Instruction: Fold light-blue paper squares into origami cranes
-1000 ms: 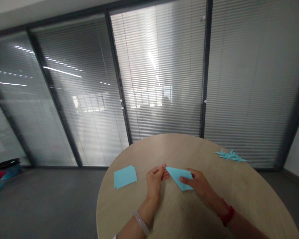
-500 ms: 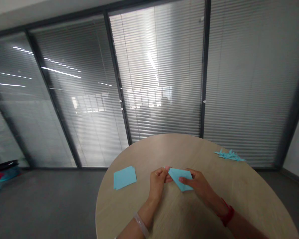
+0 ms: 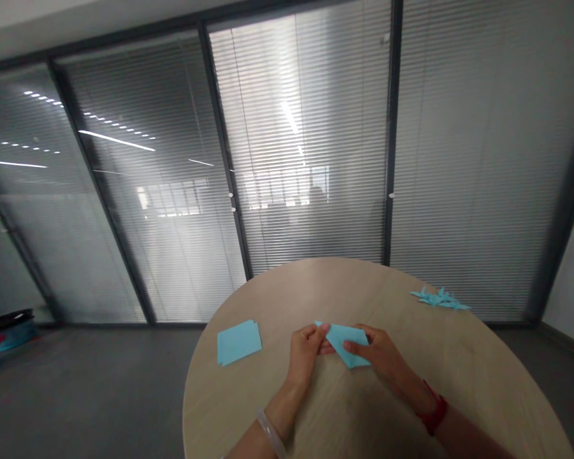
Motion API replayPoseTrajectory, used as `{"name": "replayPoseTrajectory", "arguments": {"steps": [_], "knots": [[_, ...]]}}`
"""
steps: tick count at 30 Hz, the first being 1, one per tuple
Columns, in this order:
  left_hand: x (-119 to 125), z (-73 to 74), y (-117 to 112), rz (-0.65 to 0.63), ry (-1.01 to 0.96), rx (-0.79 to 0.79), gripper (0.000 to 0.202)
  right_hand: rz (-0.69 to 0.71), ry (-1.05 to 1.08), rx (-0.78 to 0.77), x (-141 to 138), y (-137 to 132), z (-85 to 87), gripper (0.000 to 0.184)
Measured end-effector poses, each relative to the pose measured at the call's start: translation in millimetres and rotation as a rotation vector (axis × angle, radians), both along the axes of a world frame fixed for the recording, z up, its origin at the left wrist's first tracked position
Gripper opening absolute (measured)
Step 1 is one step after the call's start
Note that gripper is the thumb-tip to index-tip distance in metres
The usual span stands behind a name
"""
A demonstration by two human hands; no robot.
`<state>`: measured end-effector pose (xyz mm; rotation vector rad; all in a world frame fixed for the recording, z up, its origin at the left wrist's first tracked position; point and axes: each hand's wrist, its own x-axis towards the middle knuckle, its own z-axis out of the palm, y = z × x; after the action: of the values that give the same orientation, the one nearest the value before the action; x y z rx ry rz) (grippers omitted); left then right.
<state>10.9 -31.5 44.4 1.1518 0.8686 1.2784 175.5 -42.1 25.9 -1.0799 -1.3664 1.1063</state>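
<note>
A partly folded sheet of light blue origami paper [image 3: 346, 343] is held between my two hands, just above the table. My left hand [image 3: 307, 343] pinches its narrow left corner between thumb and fingers. At the paper's right side my right hand [image 3: 377, 349] grips it, thumb on top and fingers behind. The paper has a kite-like outline with a point towards me; its underside is hidden. To the left of my left hand lies a stack of blue paper squares [image 3: 239, 343].
The round wooden table [image 3: 287, 293] carries a pile of small folded blue paper pieces [image 3: 440, 298] near its far right edge. Beyond stands a glass partition with blinds [image 3: 310, 229]. Black, red and blue items [image 3: 9, 331] sit at the far left on the grey floor.
My left thumb has shifted onto the paper's left corner, and the corner's tip now shows beyond it. My right hand keeps nearly the same hold.
</note>
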Motion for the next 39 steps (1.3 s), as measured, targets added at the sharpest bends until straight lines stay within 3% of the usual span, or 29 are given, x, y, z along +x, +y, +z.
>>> {"name": "replayPoseTrajectory", "arguments": {"steps": [3,9,20,30,34,39], "knots": [[1.4,-2.6,0.8,-0.040,0.029,0.013,0.046,0.012,0.006,-0.005,0.6,1.5,-1.7,0.035],[1.8,-5.9,1.2,0.004,0.039,0.084,0.045,0.014,-0.021,0.017,1.2,3.0,-3.7,0.033],[-1.7,-4.6,-0.3,-0.186,0.041,0.032,0.045,-0.018,-0.034,0.027,2.6,2.9,-1.8,0.032],[-6.3,-0.8,2.4,-0.007,0.138,0.112,0.042,0.053,-0.005,-0.007,0.0,1.1,4.0,0.048],[-7.3,-1.6,4.7,-0.005,0.143,0.115,0.041,0.107,0.005,-0.028,1.1,1.2,5.1,0.052],[-6.0,-7.0,6.8,-0.080,0.118,0.082,0.041,0.054,0.003,-0.035,3.5,4.0,1.0,0.051]]}}
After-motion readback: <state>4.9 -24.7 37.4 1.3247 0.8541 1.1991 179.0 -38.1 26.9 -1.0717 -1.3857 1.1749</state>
